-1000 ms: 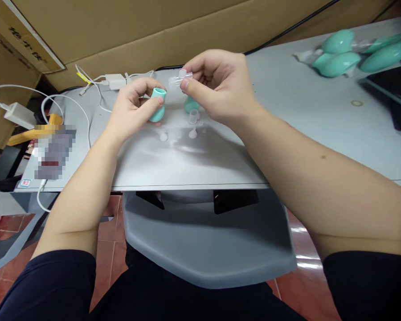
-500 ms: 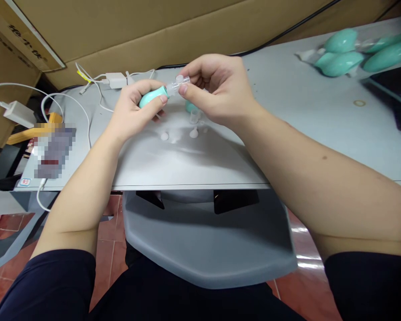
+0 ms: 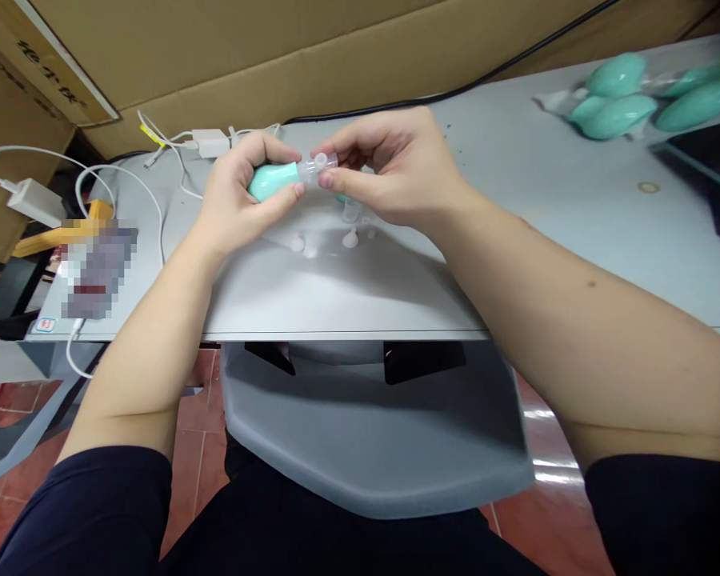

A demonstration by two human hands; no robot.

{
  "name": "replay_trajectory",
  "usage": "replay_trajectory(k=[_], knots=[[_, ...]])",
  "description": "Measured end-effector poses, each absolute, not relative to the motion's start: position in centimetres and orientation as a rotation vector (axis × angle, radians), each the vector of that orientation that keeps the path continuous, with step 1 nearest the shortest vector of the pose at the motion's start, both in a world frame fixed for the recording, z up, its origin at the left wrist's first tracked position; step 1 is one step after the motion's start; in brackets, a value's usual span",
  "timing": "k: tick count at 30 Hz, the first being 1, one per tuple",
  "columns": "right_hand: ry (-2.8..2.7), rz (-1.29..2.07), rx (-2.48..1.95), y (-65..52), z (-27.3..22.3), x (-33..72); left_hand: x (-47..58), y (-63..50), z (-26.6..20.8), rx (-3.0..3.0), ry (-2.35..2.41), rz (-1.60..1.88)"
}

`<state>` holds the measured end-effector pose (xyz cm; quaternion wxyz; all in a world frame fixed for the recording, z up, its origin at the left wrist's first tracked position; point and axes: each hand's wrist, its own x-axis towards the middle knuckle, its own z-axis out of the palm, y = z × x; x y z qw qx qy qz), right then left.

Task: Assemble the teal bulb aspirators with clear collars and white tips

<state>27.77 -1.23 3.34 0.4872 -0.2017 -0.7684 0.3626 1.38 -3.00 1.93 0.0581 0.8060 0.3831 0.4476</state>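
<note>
While the left hand (image 3: 240, 196) grips the teal bulb (image 3: 271, 179) on its side, open neck turned right, the right hand (image 3: 390, 172) pinches a clear tip (image 3: 318, 166) between thumb and forefinger and holds it against that neck, so the two parts line up end to end above the far middle of the table (image 3: 516, 240). Bulb and tip are held off the surface, probably so both hands can press toward each other along one line. The left fingers are wrapped around the bulb's body, with the thumb on its near side; the right fingers are closed on the tip, the others curled loosely behind. Just below the hands, on the table, lie spare small parts: one clear tip standing upright (image 3: 349, 210), two pale caps (image 3: 298, 242) to its near side, and what seems to be a second teal bulb mostly hidden behind the right hand, so its count is not certain. Far right lies a heap of finished teal bulbs (image 3: 612, 104) in clear wrap, at least four, though they overlap and run off the frame. Far left, two white chargers (image 3: 207, 142) with cables rest near the cardboard (image 3: 276, 56) wall. One grey seat (image 3: 366, 432) sits near, under the table's edge.
</note>
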Motion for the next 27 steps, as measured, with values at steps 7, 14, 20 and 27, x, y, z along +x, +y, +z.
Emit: replay_trajectory(k=[7, 14, 20, 27], knots=[[-1.981, 0.851, -0.514, -1.1, 3.0, 28.2, 0.6, -3.2, 2.0, 2.540, 1.183, 1.188], [-1.870, 0.978, -0.489, -1.2, 2.6, 27.7, 1.6, -3.7, 2.1, 2.432, 1.220, 1.325], [-1.786, 1.047, -0.527, -1.7, 2.8, 27.3, 2.4, -4.1, 2.6, 2.326, 1.391, 1.289], [-1.760, 1.017, -0.482, -1.7, 2.7, 27.1, 2.4, -4.5, 2.5, 2.342, 1.300, 1.298]])
